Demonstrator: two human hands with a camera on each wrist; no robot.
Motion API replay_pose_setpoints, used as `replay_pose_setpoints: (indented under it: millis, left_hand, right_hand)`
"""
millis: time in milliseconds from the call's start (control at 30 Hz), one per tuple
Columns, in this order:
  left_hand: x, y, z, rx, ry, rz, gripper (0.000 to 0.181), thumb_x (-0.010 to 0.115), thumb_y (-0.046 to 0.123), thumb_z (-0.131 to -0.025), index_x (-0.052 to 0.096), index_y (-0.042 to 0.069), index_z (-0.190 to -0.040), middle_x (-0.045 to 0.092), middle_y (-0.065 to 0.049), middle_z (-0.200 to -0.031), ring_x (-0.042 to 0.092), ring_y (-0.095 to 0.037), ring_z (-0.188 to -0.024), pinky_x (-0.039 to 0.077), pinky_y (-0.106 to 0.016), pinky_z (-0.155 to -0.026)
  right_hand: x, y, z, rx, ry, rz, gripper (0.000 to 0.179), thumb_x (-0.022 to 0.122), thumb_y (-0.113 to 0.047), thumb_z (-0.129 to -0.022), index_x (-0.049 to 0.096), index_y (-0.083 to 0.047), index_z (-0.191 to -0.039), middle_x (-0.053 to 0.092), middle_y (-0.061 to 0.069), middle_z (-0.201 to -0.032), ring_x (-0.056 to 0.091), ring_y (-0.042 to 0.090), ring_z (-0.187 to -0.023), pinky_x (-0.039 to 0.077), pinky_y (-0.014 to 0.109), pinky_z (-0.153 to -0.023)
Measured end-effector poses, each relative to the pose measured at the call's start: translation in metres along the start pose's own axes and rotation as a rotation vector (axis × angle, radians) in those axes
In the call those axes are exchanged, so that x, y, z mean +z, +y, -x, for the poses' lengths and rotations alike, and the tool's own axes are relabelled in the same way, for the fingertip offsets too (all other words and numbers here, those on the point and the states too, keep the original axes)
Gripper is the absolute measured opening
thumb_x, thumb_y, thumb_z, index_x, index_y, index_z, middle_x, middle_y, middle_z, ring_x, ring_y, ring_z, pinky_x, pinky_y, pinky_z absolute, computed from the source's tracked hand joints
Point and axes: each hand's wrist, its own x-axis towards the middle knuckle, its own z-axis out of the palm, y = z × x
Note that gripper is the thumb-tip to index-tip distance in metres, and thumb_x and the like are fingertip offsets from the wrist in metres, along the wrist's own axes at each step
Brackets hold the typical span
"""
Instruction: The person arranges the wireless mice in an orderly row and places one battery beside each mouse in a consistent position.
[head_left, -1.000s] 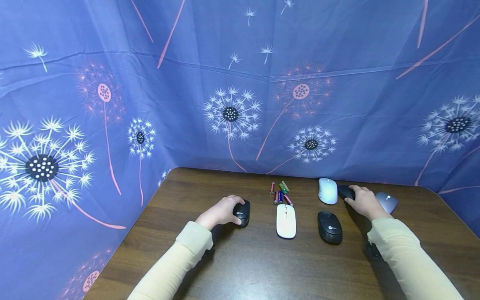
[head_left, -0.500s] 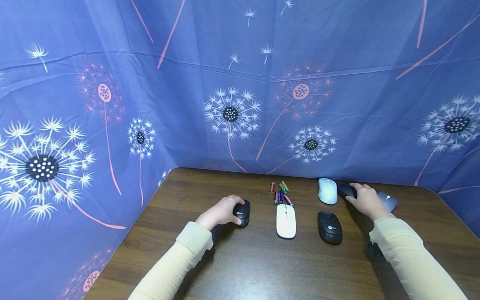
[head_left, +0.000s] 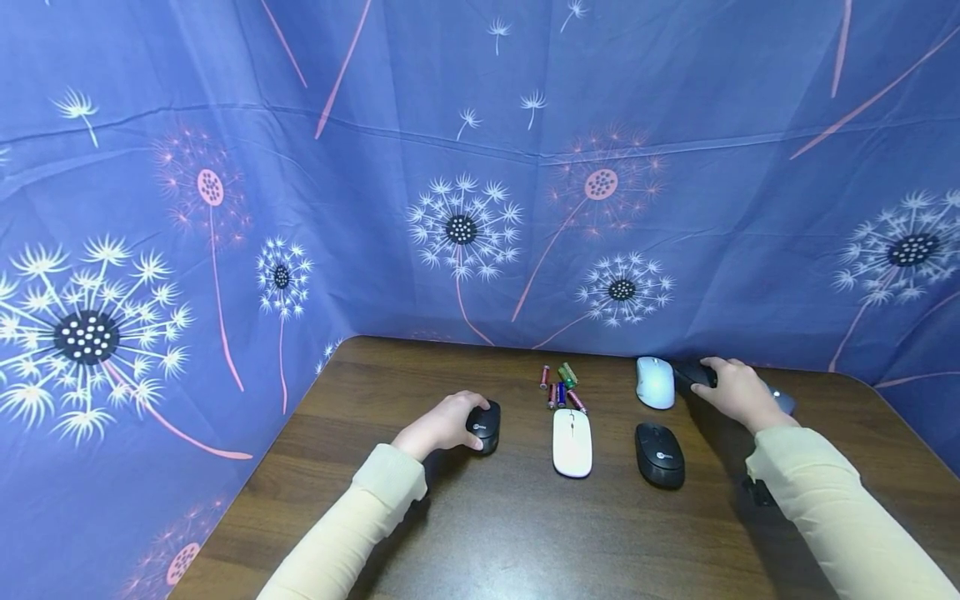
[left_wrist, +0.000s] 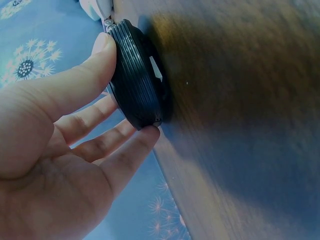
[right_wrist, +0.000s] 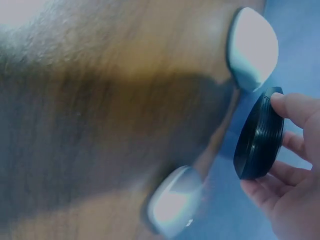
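Observation:
In the head view my left hand (head_left: 444, 422) holds a black computer mouse (head_left: 486, 432) left of centre on the table. The left wrist view shows the thumb on one side of that mouse (left_wrist: 137, 80) and fingertips on the other, its underside facing the wood. My right hand (head_left: 738, 392) grips a second black mouse (head_left: 693, 375) near the back edge, between a light blue mouse (head_left: 656, 383) and a dark grey mouse (head_left: 782, 401) partly hidden by the hand. In the right wrist view this held mouse (right_wrist: 260, 135) overlaps the blue cloth, thumb and fingers on its sides.
A white mouse (head_left: 572, 443) lies mid-table, with several small batteries (head_left: 561, 393) behind it. Another black mouse (head_left: 660, 456) sits in front of the light blue one. Blue dandelion-print cloth (head_left: 420, 275) hangs behind the brown wooden table (head_left: 480, 533).
My right hand has shifted slightly back and to the right with its black mouse, covering more of the dark grey mouse. The left hand and its mouse stay where they were.

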Motion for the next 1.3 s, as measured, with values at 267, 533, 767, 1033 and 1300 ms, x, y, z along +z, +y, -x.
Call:
replay_pose_setpoints:
  millis: [267,533,767,1033,1300]
  left_hand:
    - [0.001,-0.001,-0.001,0.014,0.01,-0.007,0.057,0.083,0.011,-0.069,0.059,0.004,-0.12,0.057,-0.014,-0.125,0.052,-0.029,-0.117,0.042,-0.04,-0.099]
    - [0.002,-0.002,0.0,0.018,0.01,-0.009,0.058,0.084,0.012,-0.068,0.059,0.004,-0.12,0.057,-0.014,-0.125,0.053,-0.029,-0.116,0.042,-0.04,-0.098]
    - [0.001,-0.001,0.0,0.032,0.013,-0.016,0.057,0.084,0.012,-0.068,0.059,0.004,-0.119,0.058,-0.014,-0.124,0.053,-0.029,-0.116,0.043,-0.039,-0.098]
    - [-0.002,0.001,0.0,0.027,0.01,-0.005,0.057,0.083,0.012,-0.069,0.058,0.003,-0.12,0.057,-0.015,-0.125,0.053,-0.029,-0.117,0.042,-0.04,-0.098]
    - [-0.003,0.002,0.0,0.021,0.004,-0.001,0.057,0.083,0.012,-0.07,0.058,0.003,-0.12,0.057,-0.015,-0.125,0.053,-0.029,-0.117,0.042,-0.04,-0.098]
  right_hand:
    - [-0.014,-0.017,0.003,0.031,0.003,-0.016,0.062,0.068,-0.029,-0.082,0.049,0.015,-0.122,0.049,0.04,-0.114,0.049,0.052,-0.101,0.042,0.062,-0.081]
    - [-0.025,-0.035,0.005,-0.002,0.027,-0.04,0.061,0.068,-0.031,-0.082,0.051,0.014,-0.121,0.051,0.039,-0.114,0.047,0.054,-0.105,0.041,0.062,-0.083]
    - [-0.037,-0.053,0.009,-0.003,0.022,-0.051,0.065,0.069,-0.035,-0.082,0.052,0.014,-0.121,0.053,0.038,-0.115,0.05,0.052,-0.104,0.044,0.06,-0.08]
    - [-0.051,-0.072,0.015,-0.013,0.027,-0.056,0.066,0.067,-0.037,-0.083,0.051,0.014,-0.122,0.054,0.038,-0.116,0.049,0.053,-0.105,0.044,0.06,-0.081]
    - [-0.064,-0.088,0.021,-0.025,0.018,-0.063,0.069,0.069,-0.04,-0.082,0.052,0.014,-0.121,0.058,0.035,-0.11,0.057,0.043,-0.092,0.048,0.052,-0.069]
